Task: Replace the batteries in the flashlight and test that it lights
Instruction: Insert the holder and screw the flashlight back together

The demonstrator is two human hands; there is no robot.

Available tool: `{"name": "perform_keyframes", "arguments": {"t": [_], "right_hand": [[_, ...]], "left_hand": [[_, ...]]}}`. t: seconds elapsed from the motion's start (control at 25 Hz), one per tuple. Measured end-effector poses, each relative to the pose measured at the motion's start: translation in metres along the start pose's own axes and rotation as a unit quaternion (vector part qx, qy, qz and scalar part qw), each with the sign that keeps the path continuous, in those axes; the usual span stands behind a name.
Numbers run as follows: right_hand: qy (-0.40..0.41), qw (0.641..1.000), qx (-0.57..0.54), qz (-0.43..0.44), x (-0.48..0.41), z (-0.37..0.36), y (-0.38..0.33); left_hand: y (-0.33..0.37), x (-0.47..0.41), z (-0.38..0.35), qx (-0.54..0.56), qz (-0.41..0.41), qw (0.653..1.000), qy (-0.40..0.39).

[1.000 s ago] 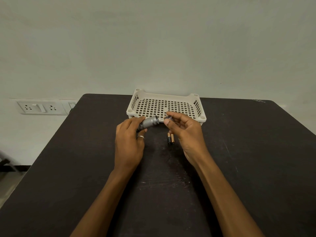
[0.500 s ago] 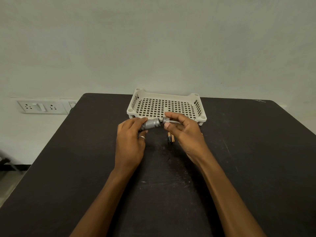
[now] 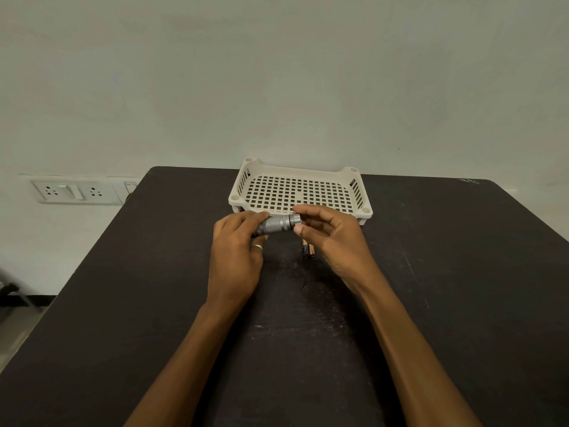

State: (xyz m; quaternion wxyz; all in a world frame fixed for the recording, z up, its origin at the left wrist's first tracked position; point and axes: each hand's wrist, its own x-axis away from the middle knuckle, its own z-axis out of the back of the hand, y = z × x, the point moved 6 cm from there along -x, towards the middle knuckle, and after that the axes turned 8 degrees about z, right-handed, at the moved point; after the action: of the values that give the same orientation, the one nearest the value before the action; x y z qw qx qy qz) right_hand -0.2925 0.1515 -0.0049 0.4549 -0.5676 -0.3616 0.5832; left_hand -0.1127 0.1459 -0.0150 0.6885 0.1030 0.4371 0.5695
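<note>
Silver knurled flashlight (image 3: 275, 225) horizontal, two batteries (image 3: 308, 251) lying just beside.

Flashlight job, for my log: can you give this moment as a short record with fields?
flashlight: silver, held roughly level above the table
left hand: grips the flashlight's body
right hand: pinches the end cap
batteries: on the table, partly hidden by the right hand
tray: white, perforated, just behind the hands
light: cannot tell
</note>
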Motion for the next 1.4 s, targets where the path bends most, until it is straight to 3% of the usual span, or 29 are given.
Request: {"name": "perform_keyframes", "arguments": {"t": [0.56,1.08,1.4], "right_hand": [[-0.014,1.000,0.004,-0.006,0.0017,0.0006,-0.0012],[0.000,0.996,0.084,-0.043,0.0013,0.0025,0.0052],[-0.003,0.999,0.029,-0.038,0.0033,0.0033,-0.0019]], "left_hand": [[-0.0017,0.0000,0.0003,0.001,-0.006,1.000,-0.001],[0.0025,0.0005,0.0005,-0.010,-0.017,1.000,-0.005],[0.0007,-0.0001,-0.0001,-0.019,-0.008,1.000,-0.007]]}}
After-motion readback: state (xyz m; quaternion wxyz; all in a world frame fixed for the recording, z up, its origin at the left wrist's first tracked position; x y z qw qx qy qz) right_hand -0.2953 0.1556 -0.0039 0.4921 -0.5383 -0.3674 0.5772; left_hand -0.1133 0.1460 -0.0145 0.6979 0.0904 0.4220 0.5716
